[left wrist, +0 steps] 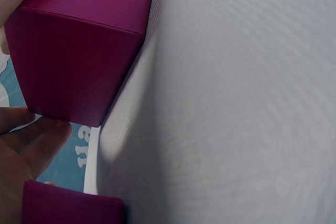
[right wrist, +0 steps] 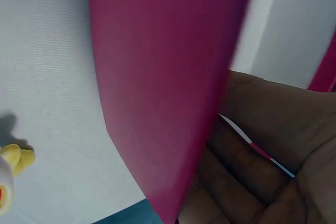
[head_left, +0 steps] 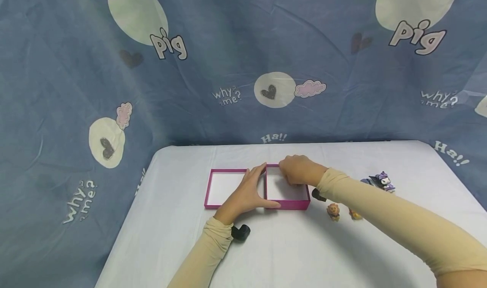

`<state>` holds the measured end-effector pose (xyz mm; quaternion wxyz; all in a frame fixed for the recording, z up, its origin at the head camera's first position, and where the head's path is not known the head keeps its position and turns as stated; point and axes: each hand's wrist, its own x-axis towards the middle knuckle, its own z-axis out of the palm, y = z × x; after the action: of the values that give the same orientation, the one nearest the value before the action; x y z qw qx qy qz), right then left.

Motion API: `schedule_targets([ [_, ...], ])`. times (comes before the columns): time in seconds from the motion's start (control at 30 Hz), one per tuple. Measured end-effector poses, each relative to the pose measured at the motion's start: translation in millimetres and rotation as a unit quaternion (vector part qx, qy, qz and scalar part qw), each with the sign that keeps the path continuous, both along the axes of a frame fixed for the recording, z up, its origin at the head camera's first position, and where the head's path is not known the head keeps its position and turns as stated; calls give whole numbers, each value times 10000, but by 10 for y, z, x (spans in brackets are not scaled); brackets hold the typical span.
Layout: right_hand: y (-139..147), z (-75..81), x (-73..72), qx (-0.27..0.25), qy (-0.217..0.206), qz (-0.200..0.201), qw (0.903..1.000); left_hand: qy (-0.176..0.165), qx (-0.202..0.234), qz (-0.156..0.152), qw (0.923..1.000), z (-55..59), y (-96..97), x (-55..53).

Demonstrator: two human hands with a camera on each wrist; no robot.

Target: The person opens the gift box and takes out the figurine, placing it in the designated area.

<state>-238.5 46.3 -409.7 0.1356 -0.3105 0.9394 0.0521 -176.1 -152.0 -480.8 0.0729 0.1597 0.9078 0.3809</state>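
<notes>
A magenta box (head_left: 289,205) with a white inside stands open-topped on the white table. My left hand (head_left: 246,194) grips its left side, thumb at the front wall and fingers at the back corner; the left wrist view shows these around the box's outer wall (left wrist: 79,61). My right hand (head_left: 298,169) reaches over the box's back right part with fingers bent down inside. In the right wrist view its fingers (right wrist: 236,166) are partly hidden behind the box wall (right wrist: 163,77), and I cannot tell whether they hold anything. To the left lies a second shallow magenta tray (head_left: 208,190).
Right of the box stand a small orange-brown figurine (head_left: 333,211) and a yellow figurine (head_left: 355,214), partly behind the right sleeve. Farther back is a purple and black figurine (head_left: 384,181). A blue curtain (head_left: 243,123) with printed words hangs behind the table.
</notes>
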Motion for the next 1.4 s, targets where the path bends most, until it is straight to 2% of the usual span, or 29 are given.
schedule_targets([
  [0.3,92,128,-10,-688,-822,-288,9938,-73,4,27,10000,12,3,7],
  [0.6,238,100,-55,-1586,-1189,-187,9800,-21,24,-5,10000,18,3,3],
  [0.73,331,93,-77,-2110,-1443,-181,9666,-32,-2,-17,10000,12,4,-3],
  [0.87,421,107,-89,-2586,-1817,-311,9482,-103,-21,12,9999,15,5,3],
  [1.1,574,107,-100,-3071,-2230,-648,9229,-126,-49,84,9999,20,7,13],
  [1.4,759,66,-92,-3575,-2618,-1041,8904,-40,22,-7,10000,16,11,2],
])
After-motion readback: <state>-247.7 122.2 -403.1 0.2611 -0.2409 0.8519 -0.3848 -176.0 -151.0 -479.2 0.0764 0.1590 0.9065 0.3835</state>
